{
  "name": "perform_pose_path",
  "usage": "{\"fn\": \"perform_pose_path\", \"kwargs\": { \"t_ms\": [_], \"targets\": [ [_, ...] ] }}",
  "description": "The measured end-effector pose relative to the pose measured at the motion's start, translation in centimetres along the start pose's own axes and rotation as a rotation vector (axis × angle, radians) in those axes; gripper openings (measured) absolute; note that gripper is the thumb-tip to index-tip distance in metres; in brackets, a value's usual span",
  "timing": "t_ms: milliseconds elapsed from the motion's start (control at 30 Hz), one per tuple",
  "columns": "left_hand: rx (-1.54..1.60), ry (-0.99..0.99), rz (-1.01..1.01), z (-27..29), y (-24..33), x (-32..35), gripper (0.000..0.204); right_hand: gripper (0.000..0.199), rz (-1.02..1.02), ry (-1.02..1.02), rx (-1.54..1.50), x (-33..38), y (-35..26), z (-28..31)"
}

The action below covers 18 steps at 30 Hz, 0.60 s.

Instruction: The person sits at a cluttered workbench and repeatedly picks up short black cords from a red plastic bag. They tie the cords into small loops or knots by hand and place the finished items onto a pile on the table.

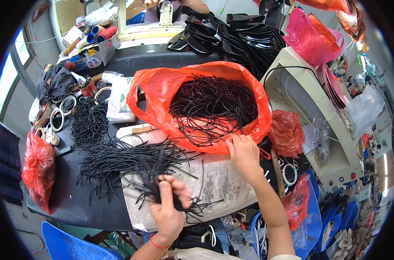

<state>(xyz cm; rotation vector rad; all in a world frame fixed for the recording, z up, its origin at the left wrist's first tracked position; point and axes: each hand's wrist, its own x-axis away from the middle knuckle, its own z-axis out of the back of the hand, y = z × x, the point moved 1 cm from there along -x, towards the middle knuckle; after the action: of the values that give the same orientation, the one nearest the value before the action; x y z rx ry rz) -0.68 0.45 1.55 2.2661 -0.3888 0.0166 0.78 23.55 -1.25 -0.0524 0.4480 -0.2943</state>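
My left hand (167, 212), with a red string at its wrist, is closed around a bunch of thin black cords (151, 184), whose loose ends are blurred by motion. A larger pile of black cords (119, 156) lies just beyond it on the table. My right hand (245, 156) grips the near rim of a red plastic bag (162, 110), with its fingertips partly hidden. Inside the gaping bag is a tangled heap of similar black cords (214, 99), some trailing over the near rim. Beneath my hands is a worn pale board (223, 182).
Glossy black curved pieces (249, 39) are stacked at the back. Left stand a tissue pack (119, 102), a knotted red bag (38, 169) and thread spools (90, 39). A beige machine housing (309, 108) borders the right. Across the table, another person (162, 8) sits at a machine.
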Motion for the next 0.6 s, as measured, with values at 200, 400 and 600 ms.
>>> {"fn": "perform_pose_path", "kwargs": {
  "t_ms": [200, 400, 600],
  "targets": [
    [-0.009, -0.003, 0.238, 1.1, -0.6, -1.2, 0.016, 0.008, -0.029, 0.158, -0.080, 0.7, -0.9, 1.0],
    [0.023, -0.121, 0.493, 0.4, -2.3, -1.4, 0.025, 0.008, 0.368, 0.041, -0.349, 5.5, -8.6, 5.7],
    [-0.161, -0.070, 0.259, 1.8, -2.6, -1.1, 0.030, 0.006, 0.413, -0.040, -0.529, 3.1, -6.2, 4.8]
  ]
}}
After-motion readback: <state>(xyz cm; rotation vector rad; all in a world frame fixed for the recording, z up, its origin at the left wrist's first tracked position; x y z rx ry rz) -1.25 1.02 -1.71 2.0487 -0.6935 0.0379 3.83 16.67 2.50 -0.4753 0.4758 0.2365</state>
